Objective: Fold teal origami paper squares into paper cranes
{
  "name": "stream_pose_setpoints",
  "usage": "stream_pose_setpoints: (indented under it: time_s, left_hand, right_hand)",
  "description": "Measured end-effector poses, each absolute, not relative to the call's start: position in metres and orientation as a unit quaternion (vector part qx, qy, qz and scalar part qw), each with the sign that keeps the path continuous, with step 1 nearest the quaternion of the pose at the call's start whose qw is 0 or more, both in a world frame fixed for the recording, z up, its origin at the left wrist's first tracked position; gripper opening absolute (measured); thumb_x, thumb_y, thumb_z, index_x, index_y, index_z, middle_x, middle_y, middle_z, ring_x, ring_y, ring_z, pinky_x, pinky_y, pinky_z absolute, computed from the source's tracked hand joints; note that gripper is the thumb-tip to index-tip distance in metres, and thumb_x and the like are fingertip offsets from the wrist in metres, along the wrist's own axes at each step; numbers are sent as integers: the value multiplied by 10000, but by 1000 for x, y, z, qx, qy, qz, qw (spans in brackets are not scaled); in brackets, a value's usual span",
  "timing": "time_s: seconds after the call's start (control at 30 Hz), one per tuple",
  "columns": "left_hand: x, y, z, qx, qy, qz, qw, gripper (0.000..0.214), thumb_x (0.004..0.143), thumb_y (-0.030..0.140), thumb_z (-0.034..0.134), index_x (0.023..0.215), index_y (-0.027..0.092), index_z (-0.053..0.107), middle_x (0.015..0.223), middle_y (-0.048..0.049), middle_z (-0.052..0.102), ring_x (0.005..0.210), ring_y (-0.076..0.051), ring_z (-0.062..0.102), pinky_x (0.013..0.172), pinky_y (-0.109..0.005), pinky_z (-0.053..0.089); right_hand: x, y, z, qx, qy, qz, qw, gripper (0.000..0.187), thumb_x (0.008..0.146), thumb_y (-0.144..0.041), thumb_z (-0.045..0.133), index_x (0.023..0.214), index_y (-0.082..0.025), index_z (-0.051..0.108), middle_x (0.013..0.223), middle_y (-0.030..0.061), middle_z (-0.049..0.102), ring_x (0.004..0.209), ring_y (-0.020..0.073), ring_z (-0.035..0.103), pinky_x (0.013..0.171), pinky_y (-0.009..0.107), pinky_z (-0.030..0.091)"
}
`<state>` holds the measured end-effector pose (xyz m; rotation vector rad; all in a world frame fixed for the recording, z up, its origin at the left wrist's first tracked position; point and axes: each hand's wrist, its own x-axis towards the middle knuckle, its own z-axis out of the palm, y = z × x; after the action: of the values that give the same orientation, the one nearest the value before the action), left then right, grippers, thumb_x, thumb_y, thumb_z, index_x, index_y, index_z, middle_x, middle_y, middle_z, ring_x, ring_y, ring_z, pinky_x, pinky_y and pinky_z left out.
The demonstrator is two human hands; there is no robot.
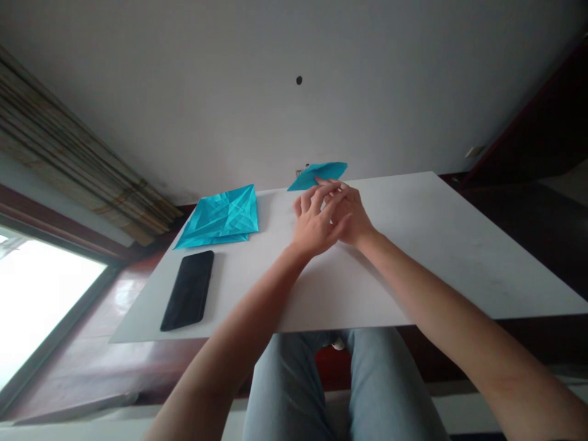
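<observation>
Both my hands meet over the far middle of a white table (436, 245). My left hand (315, 223) lies partly over my right hand (351, 214), with the fingers of both stretched forward. Their fingertips rest on the near edge of a folded turquoise paper (319, 173) that sticks out beyond them at the table's far edge. Most of that paper's near part is hidden under my fingers. I cannot see whether anything is pinched.
A stack of creased turquoise paper sheets (220, 215) lies at the far left of the table. A black phone (188, 290) lies face down near the left front corner. My legs in blue jeans (294, 386) are under the table's front edge. A window (32, 294) is at left.
</observation>
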<state>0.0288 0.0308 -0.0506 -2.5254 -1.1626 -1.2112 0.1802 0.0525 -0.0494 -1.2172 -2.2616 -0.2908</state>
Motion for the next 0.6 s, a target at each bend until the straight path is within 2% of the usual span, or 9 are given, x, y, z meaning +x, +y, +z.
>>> stream_pose_setpoints:
  time_s: [0.07,0.1,0.2,0.27,0.4,0.6]
  left_hand:
    - [30,31,-51,-839,-382,-385,49,519,1157,525,577,1591,260,682,1662,-159,635,1574,-386,476,1341,-566,356]
    - [30,31,-50,-840,-384,-381,46,474,1159,509,580,1538,261,719,1628,-151,664,1554,-381,492,1332,-564,366]
    - [30,28,-47,-845,-389,-364,35,369,1164,465,579,1395,265,787,1507,-130,744,1467,-370,559,1299,-573,384]
    - [31,26,-45,-854,-384,-350,26,383,1163,463,586,1424,254,773,1486,-140,753,1455,-376,578,1295,-590,370]
    - [34,25,-44,-860,-386,-333,4,495,1149,531,613,1552,256,703,1594,-169,692,1548,-414,531,1316,-616,318]
    - [37,26,-46,-881,-362,-304,-24,539,1143,630,586,1489,241,727,1551,-176,703,1490,-411,542,1295,-609,340]
  right_hand:
    - [177,50,-48,-441,-857,-116,239,561,1160,-419,560,1704,-289,602,1853,88,531,1755,321,394,1447,548,263]
    - [176,49,-48,-444,-859,-114,227,551,1155,-418,569,1692,-305,617,1850,74,539,1766,314,381,1452,540,248]
    - [180,50,-52,-467,-851,-103,217,596,1108,-410,634,1691,-283,626,1878,88,496,1778,356,352,1415,560,316]
    - [184,54,-57,-465,-849,-109,224,605,1084,-371,648,1681,-280,632,1884,105,483,1778,374,350,1391,587,349]
    - [188,62,-66,-441,-855,-96,258,543,1051,-395,685,1588,-314,679,1817,126,572,1733,434,417,1355,683,386]
    - [181,59,-67,-438,-855,-77,266,393,1103,-343,594,1479,-301,703,1802,147,576,1709,427,445,1348,734,371]
